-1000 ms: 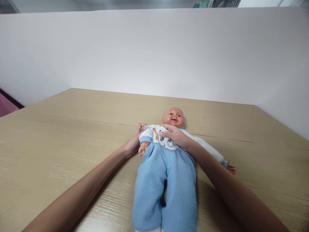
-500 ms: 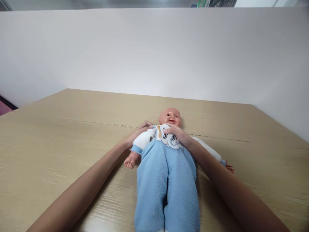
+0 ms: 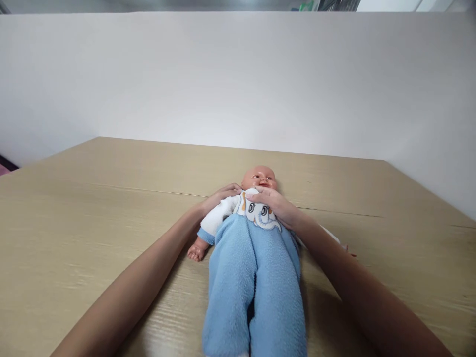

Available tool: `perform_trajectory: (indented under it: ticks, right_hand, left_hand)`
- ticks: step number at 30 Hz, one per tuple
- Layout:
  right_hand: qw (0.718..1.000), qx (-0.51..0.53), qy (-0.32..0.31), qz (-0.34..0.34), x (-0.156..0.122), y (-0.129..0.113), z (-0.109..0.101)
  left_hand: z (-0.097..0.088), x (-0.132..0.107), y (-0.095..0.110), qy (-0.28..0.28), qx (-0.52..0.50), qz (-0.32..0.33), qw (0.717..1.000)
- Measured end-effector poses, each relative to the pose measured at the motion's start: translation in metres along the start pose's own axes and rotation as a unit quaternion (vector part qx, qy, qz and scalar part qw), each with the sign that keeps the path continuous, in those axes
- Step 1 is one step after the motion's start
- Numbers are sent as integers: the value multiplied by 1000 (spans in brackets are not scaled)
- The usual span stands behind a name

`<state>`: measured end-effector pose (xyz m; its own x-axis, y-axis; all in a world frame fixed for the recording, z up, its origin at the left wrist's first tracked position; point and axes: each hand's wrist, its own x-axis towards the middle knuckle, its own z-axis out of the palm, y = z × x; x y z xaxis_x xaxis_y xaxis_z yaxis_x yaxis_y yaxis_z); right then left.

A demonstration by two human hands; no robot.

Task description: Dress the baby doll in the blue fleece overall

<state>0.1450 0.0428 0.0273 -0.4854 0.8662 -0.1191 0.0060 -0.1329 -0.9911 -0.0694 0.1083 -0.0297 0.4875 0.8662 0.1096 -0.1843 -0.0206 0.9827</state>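
A baby doll [image 3: 260, 176] lies on its back on the table, head away from me. It wears light blue fleece overalls [image 3: 232, 267] with a white elephant [image 3: 258, 210] on the bib and a white, blue-cuffed sleeve [image 3: 215, 218]. At the doll's shoulder on the left side, my left hand [image 3: 222, 197] has its fingers bent around the clothing near the neck; the fingertips are partly hidden. My right hand [image 3: 278, 206] lies over the other side of the chest, thumb and fingers closed on the bib's top edge. My right forearm covers much of the doll's other arm.
The wooden table [image 3: 92, 223] has a thin seam running across it. Behind it and along its right side stands a white partition [image 3: 238, 79]. A green object [image 3: 307, 6] shows above the partition's top edge.
My left fingers have shifted slightly inward toward the doll's neck. My right hand has moved a little, and its forearm now hides more of the doll's arm.
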Motion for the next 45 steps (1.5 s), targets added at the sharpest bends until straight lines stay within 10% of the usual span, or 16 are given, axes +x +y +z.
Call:
perform_trajectory:
  ticks: [3,7,16,20,24,30,34,38,45]
  right_hand:
    - [971,-240,20,2,-16,-24,-8]
    - [863,-499,72,26,-32,-39,-20]
    - [819,-540,193,-37,-47,-4,-17]
    - [788,-557,248,-91,-91,19,-40]
    - [773,-574,257,-83,-154,55,-79]
    - [780,-560,273,-56,-205,92,-103]
    - [833,-476,278,-41,-207,87,-100]
    - [860,-381,336,-43,-205,74,-98]
    - [913,-100,357,-170,-153,52,-91]
  left_hand:
    - [-9,-15,11,-8,71,-54,996]
    - [-26,-32,31,3,219,-87,972]
    - [-29,-36,43,-123,263,-98,952]
    - [-32,-37,49,-101,340,-100,930]
    - [-15,-44,64,-15,446,33,894]
    - [89,-37,71,-7,500,232,834]
    - [149,-19,50,-52,604,226,763]
    - [161,-9,31,-50,649,204,732]
    - [153,-14,30,-102,490,278,820]
